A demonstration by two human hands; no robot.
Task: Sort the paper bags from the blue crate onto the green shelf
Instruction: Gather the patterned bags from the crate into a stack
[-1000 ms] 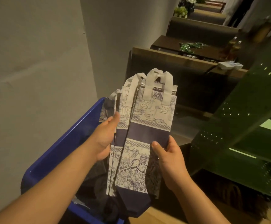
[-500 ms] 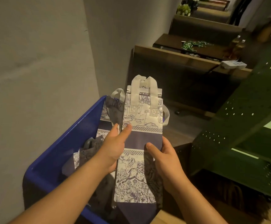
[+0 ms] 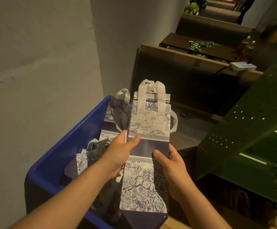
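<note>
Both our hands hold one flat paper bag (image 3: 148,142) above the blue crate (image 3: 78,136): left hand (image 3: 119,154) pinching its left edge, right hand (image 3: 172,169) gripping the right edge. More bags (image 3: 91,156) lie in the crate; the green shelf (image 3: 253,129) stands right.

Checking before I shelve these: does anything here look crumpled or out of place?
Yes. In the blue crate the leftover bags lie crumpled and askew. The bag both hands hold looks flat and intact.
</note>
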